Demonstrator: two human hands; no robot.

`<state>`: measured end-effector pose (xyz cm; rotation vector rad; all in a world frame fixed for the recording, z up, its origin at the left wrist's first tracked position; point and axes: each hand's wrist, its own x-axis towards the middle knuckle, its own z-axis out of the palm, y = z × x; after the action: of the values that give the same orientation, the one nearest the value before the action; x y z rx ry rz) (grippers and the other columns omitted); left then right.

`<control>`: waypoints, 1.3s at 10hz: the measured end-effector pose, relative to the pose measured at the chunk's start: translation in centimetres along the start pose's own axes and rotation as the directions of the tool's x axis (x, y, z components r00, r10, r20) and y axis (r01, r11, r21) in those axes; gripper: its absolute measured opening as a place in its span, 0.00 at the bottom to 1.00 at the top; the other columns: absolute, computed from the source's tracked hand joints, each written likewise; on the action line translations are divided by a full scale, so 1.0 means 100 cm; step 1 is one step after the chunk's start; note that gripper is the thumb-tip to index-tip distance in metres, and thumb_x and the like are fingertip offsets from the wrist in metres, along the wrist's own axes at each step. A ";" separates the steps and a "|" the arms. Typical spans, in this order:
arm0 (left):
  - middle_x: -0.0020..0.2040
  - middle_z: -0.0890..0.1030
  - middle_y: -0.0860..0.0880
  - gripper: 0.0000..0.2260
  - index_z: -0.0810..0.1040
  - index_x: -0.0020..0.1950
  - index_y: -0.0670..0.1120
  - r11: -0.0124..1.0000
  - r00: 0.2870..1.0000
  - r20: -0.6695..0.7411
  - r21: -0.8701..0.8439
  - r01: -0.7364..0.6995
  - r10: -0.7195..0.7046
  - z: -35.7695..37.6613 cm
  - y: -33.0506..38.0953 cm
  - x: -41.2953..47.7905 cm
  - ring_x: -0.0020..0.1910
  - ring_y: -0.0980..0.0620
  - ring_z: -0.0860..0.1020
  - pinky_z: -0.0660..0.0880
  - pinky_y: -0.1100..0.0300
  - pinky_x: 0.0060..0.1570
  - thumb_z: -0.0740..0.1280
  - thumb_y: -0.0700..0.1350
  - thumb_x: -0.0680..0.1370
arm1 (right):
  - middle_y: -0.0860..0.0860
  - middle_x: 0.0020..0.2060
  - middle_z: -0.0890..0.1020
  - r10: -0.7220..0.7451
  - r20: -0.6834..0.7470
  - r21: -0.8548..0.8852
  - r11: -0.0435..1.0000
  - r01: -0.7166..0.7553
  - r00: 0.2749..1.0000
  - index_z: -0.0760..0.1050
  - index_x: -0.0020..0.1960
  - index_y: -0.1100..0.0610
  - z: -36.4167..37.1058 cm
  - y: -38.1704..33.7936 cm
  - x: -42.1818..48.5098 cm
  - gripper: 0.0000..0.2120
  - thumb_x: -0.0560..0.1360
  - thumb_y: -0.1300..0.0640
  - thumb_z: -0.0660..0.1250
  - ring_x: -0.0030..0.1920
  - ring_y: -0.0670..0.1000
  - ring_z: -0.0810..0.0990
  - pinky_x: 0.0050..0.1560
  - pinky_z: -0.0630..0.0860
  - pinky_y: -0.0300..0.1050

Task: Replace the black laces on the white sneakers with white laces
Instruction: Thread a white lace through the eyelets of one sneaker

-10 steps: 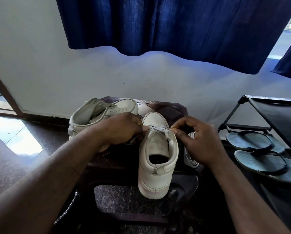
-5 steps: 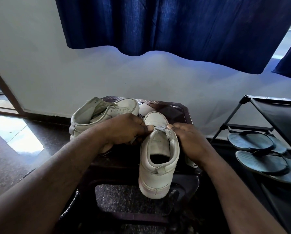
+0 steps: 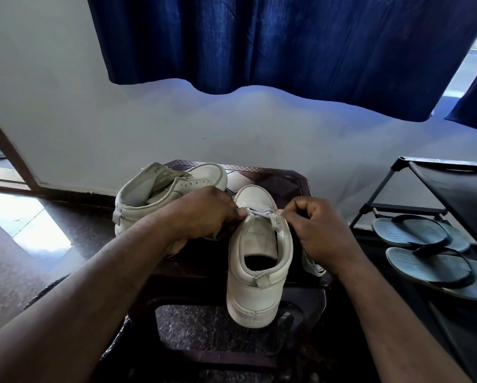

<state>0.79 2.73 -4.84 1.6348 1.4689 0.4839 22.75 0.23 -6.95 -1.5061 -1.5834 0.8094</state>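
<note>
Left hand (image 3: 204, 214) and right hand (image 3: 320, 230), curled, seemingly pinch white lace (image 3: 259, 213) across sneaker (image 3: 255, 286).

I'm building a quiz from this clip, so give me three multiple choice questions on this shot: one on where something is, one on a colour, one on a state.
1. Where are the flip-flops? A on the rack; B on the floor by the door; C on a chair.
2. What colour is the curtain? A red; B green; C blue.
3. The lace on the near sneaker is: A black, fully laced; B white, through the front eyelets only; C missing.
Answers: 1 A, they lie on its shelf at right. 2 C, deep blue cloth. 3 B, left hand and right hand pinch its ends there.
</note>
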 end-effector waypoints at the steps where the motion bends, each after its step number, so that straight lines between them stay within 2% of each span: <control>1: 0.35 0.78 0.52 0.09 0.80 0.44 0.45 1.000 1.000 0.011 -0.021 0.013 -0.013 -0.002 0.003 -0.002 0.32 0.57 0.76 0.73 0.63 0.35 0.71 0.49 0.80 | 0.48 0.28 0.81 -0.025 -0.036 -0.047 0.999 0.023 0.999 0.82 0.35 0.56 -0.002 -0.004 -0.004 0.12 0.76 0.55 0.74 0.29 0.43 0.73 0.37 0.73 0.43; 2: 0.35 0.79 0.51 0.09 0.80 0.45 0.44 0.999 1.000 0.012 -0.022 0.024 -0.024 -0.002 0.007 -0.005 0.33 0.55 0.77 0.74 0.61 0.37 0.71 0.48 0.80 | 0.47 0.29 0.83 -0.067 -0.060 -0.093 0.994 0.061 0.996 0.83 0.36 0.55 -0.003 -0.006 -0.006 0.12 0.77 0.53 0.75 0.29 0.43 0.75 0.36 0.74 0.42; 3: 0.34 0.79 0.50 0.09 0.79 0.41 0.45 0.998 0.999 -0.017 -0.044 0.041 -0.042 0.000 0.009 -0.007 0.33 0.54 0.77 0.76 0.60 0.38 0.72 0.47 0.79 | 0.46 0.27 0.81 -0.077 -0.062 -0.085 0.994 0.072 0.995 0.81 0.35 0.56 -0.002 -0.005 -0.007 0.12 0.77 0.55 0.74 0.27 0.41 0.72 0.32 0.71 0.37; 4: 0.32 0.78 0.51 0.11 0.77 0.39 0.45 0.994 0.996 -0.050 -0.088 0.063 -0.068 0.004 0.010 -0.007 0.29 0.56 0.77 0.75 0.63 0.33 0.73 0.46 0.79 | 0.45 0.25 0.77 -0.022 -0.039 -0.074 0.997 0.019 0.999 0.80 0.35 0.58 -0.001 -0.002 -0.003 0.13 0.77 0.57 0.74 0.26 0.41 0.69 0.30 0.68 0.35; 5: 0.33 0.78 0.52 0.10 0.78 0.40 0.45 0.994 0.996 -0.051 -0.090 0.069 -0.074 0.001 0.012 -0.009 0.29 0.60 0.76 0.72 0.71 0.27 0.71 0.44 0.80 | 0.47 0.25 0.77 -0.016 -0.042 -0.110 0.994 0.011 0.999 0.79 0.35 0.59 0.000 -0.002 -0.002 0.13 0.76 0.56 0.74 0.26 0.41 0.69 0.31 0.68 0.37; 6: 0.35 0.79 0.51 0.08 0.78 0.42 0.44 0.987 0.996 -0.018 -0.136 0.084 -0.088 -0.003 0.014 -0.013 0.29 0.62 0.77 0.73 0.72 0.28 0.69 0.40 0.81 | 0.45 0.23 0.76 0.014 -0.044 -0.117 0.993 -0.019 0.999 0.80 0.34 0.59 -0.001 -0.003 -0.003 0.13 0.75 0.56 0.74 0.25 0.41 0.69 0.29 0.66 0.34; 7: 0.35 0.80 0.51 0.08 0.78 0.42 0.44 0.982 0.996 -0.041 -0.175 0.072 -0.080 0.000 0.009 -0.010 0.24 0.64 0.77 0.74 0.71 0.27 0.68 0.37 0.81 | 0.49 0.25 0.78 0.022 -0.039 -0.153 0.988 -0.027 0.999 0.80 0.34 0.58 -0.002 -0.005 -0.004 0.13 0.75 0.55 0.75 0.27 0.43 0.70 0.29 0.67 0.36; 8: 0.33 0.79 0.52 0.09 0.78 0.41 0.45 0.988 0.993 -0.080 -0.139 0.071 -0.082 -0.002 0.012 -0.012 0.22 0.65 0.76 0.72 0.71 0.25 0.68 0.36 0.81 | 0.54 0.29 0.82 0.023 -0.047 -0.172 0.985 -0.030 0.999 0.80 0.34 0.59 -0.003 -0.007 -0.004 0.12 0.74 0.56 0.75 0.29 0.46 0.73 0.33 0.73 0.44; 9: 0.32 0.79 0.51 0.08 0.79 0.42 0.44 0.995 0.993 -0.091 -0.068 0.072 -0.078 -0.002 0.011 -0.011 0.22 0.64 0.76 0.71 0.70 0.25 0.68 0.38 0.81 | 0.54 0.29 0.83 0.032 -0.067 -0.157 0.987 -0.043 0.997 0.80 0.33 0.58 -0.006 -0.006 -0.004 0.12 0.74 0.57 0.75 0.32 0.54 0.80 0.39 0.80 0.53; 10: 0.34 0.81 0.50 0.07 0.80 0.44 0.43 0.997 0.987 -0.142 -0.025 0.073 -0.075 -0.003 0.009 -0.008 0.27 0.59 0.79 0.75 0.67 0.28 0.68 0.40 0.81 | 0.51 0.28 0.83 0.034 -0.084 -0.158 0.986 -0.047 0.996 0.79 0.31 0.56 -0.009 -0.004 -0.004 0.14 0.75 0.57 0.74 0.36 0.59 0.84 0.40 0.81 0.53; 11: 0.37 0.82 0.49 0.07 0.80 0.43 0.45 0.997 0.989 -0.140 0.067 0.049 -0.040 0.000 0.006 -0.007 0.33 0.53 0.81 0.82 0.59 0.39 0.69 0.43 0.81 | 0.49 0.29 0.84 0.040 -0.088 -0.158 0.986 -0.054 0.995 0.79 0.31 0.55 -0.008 -0.003 -0.003 0.14 0.75 0.57 0.73 0.35 0.55 0.85 0.42 0.81 0.51; 12: 0.35 0.81 0.49 0.08 0.79 0.41 0.46 0.994 0.992 -0.123 0.106 0.028 -0.015 0.001 0.003 -0.008 0.32 0.53 0.80 0.80 0.59 0.38 0.70 0.45 0.81 | 0.51 0.29 0.83 0.034 -0.081 -0.123 0.991 -0.044 0.996 0.78 0.32 0.57 -0.007 -0.002 -0.005 0.13 0.76 0.58 0.72 0.31 0.48 0.82 0.39 0.76 0.46; 13: 0.33 0.80 0.50 0.10 0.78 0.41 0.46 0.997 0.995 -0.094 0.069 0.039 -0.032 -0.001 0.002 -0.007 0.29 0.56 0.78 0.75 0.64 0.32 0.70 0.45 0.81 | 0.52 0.29 0.82 0.064 -0.055 0.009 0.998 -0.063 0.996 0.78 0.32 0.56 -0.011 0.002 -0.003 0.16 0.78 0.57 0.72 0.32 0.48 0.79 0.39 0.75 0.46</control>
<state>0.69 2.12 -4.44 1.6576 1.5974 0.4994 23.82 -0.16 -6.62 -1.5669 -1.4973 0.8019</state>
